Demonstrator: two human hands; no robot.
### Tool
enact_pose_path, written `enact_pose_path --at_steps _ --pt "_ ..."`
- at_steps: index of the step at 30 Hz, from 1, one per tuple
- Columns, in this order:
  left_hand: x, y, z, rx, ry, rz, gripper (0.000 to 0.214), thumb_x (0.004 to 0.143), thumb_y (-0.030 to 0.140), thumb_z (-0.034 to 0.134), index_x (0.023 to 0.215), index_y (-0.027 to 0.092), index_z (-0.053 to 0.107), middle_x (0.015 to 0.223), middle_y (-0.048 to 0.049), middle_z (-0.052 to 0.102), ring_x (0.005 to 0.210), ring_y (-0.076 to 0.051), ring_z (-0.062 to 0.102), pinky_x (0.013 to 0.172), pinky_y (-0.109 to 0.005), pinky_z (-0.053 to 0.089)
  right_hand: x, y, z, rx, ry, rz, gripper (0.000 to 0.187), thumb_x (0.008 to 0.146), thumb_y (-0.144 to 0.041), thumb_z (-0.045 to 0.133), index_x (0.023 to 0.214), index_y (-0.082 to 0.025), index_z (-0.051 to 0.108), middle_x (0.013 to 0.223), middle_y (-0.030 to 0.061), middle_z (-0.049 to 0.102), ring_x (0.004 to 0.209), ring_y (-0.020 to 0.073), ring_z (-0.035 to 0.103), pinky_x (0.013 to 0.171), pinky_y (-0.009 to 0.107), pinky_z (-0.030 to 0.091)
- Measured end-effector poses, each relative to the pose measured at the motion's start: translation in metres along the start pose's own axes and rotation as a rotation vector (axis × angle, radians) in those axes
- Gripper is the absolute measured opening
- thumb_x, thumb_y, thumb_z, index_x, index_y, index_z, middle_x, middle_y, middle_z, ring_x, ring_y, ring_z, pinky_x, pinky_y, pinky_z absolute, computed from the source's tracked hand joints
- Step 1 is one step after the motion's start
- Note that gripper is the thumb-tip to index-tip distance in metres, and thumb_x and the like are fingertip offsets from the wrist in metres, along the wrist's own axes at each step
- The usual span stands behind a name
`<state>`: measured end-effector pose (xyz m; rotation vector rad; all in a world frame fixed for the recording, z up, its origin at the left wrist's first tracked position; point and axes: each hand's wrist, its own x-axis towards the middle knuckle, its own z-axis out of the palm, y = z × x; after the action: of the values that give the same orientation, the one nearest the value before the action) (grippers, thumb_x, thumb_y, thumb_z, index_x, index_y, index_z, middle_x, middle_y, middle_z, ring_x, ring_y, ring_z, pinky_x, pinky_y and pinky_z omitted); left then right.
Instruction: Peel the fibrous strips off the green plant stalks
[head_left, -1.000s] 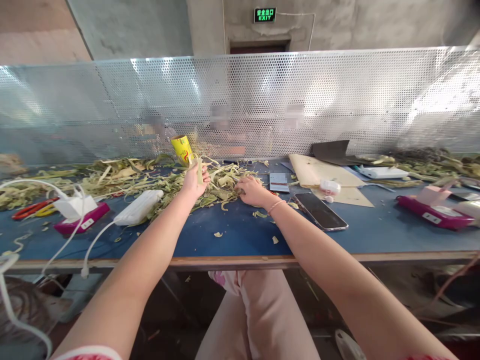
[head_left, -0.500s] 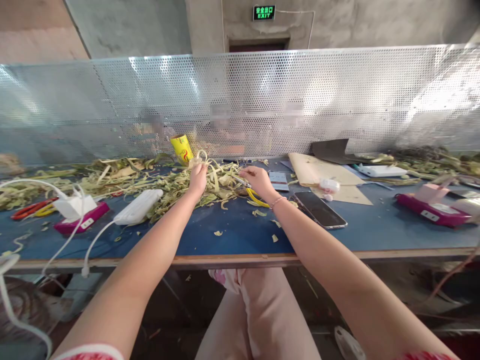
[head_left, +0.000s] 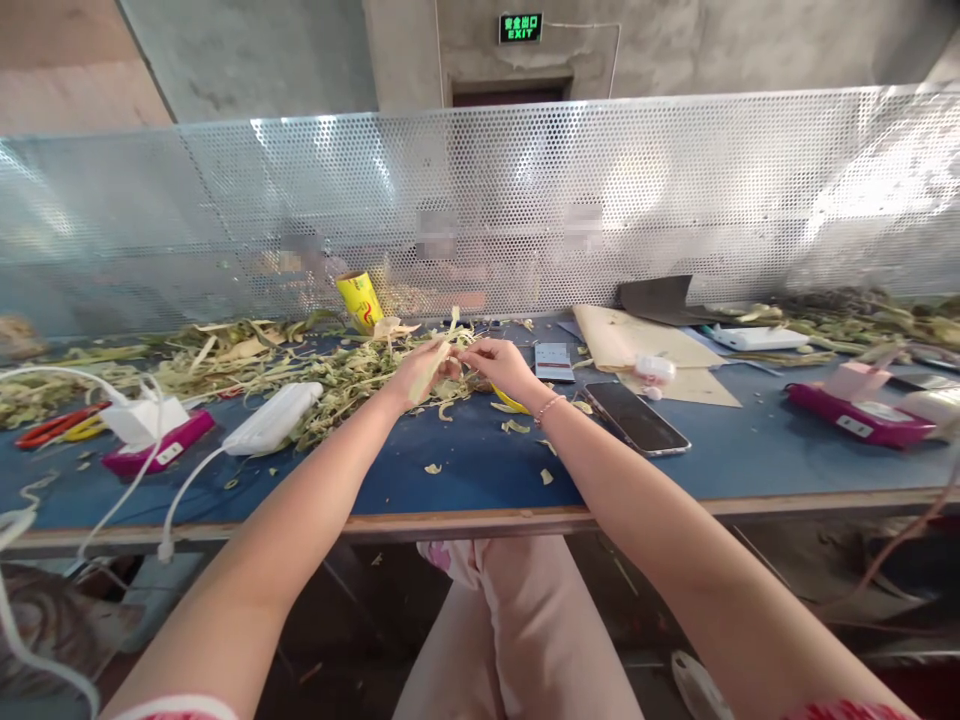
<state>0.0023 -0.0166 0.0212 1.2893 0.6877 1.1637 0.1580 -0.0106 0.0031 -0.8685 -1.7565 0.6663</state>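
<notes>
My left hand (head_left: 417, 371) is closed round a pale green leaf strip (head_left: 437, 357) that sticks up past its fingers. My right hand (head_left: 499, 364) meets it from the right, fingers pinched on the same strip and curled over yellow-handled scissors (head_left: 508, 399), whose handle shows under the wrist. Both hands hover just above the blue tabletop (head_left: 480, 468), in front of a heap of green leaf scraps (head_left: 352, 373). A yellow printed roll (head_left: 359, 300) leans at the back of the heap.
A black phone (head_left: 636, 417) lies right of my right wrist, a small card (head_left: 555, 361) behind it. White chargers and cables (head_left: 271, 417) sit on the left with a pink box (head_left: 154, 449). Another pink box (head_left: 851, 412) is at the right. A perforated metal screen (head_left: 600, 190) backs the table.
My left hand lifted a leaf strip out of the heap and drew it toward me. My right hand picked up the scissors from the table and came over to join the left.
</notes>
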Motion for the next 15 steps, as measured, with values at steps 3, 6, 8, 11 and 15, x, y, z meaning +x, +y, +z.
enact_pose_path --at_steps 3,6,8,11,15 --pt "0.000 0.003 0.000 0.032 0.082 -0.092 0.012 0.077 0.014 0.051 0.066 0.014 0.053 0.049 0.0020 0.048 0.036 -0.006 0.040 0.037 -0.018 0.030 -0.001 -0.001 0.000 -0.098 -0.032 -0.034 0.024 0.072 -0.037 0.053 0.062 -0.016 0.058 0.055 -0.0034 0.045 0.052 0.0077 0.036 0.053 0.023 0.029" --pt "0.001 0.009 -0.002 -0.048 0.155 -0.056 0.020 0.078 0.014 0.050 0.059 0.015 0.044 0.043 0.0054 0.036 0.032 -0.003 0.030 0.033 -0.016 0.021 0.000 0.000 -0.003 -0.174 -0.039 0.001 0.024 0.072 -0.037 0.053 0.063 -0.016 0.057 0.055 -0.0034 0.046 0.054 0.0080 0.037 0.054 0.022 0.029" --pt "0.003 0.014 -0.006 -0.178 0.211 0.029 0.024 0.079 0.015 0.050 0.058 0.016 0.039 0.043 0.0068 0.031 0.032 -0.003 0.029 0.032 -0.015 0.019 0.001 0.004 -0.008 -0.253 -0.029 0.041 0.024 0.072 -0.037 0.053 0.062 -0.016 0.057 0.054 -0.0034 0.045 0.054 0.0082 0.037 0.055 0.022 0.029" --pt "0.006 0.023 -0.019 -0.356 0.338 0.171 0.031 0.082 0.020 0.047 0.056 0.017 0.030 0.043 0.0087 0.025 0.031 -0.001 0.022 0.031 -0.014 0.016 0.003 0.009 -0.015 -0.331 -0.022 0.081 0.027 0.074 -0.037 0.048 0.059 -0.015 0.055 0.053 -0.0030 0.043 0.055 0.0087 0.036 0.057 0.022 0.029" --pt "0.010 0.032 -0.045 -0.409 0.700 0.253 0.032 0.084 0.023 0.042 0.056 0.017 0.027 0.041 0.0098 0.019 0.030 -0.001 0.016 0.032 -0.014 0.012 0.004 0.014 -0.023 -0.310 0.116 0.116 0.026 0.076 -0.033 0.043 0.065 -0.015 0.057 0.056 -0.0015 0.047 0.058 0.0103 0.041 0.058 0.022 0.031"
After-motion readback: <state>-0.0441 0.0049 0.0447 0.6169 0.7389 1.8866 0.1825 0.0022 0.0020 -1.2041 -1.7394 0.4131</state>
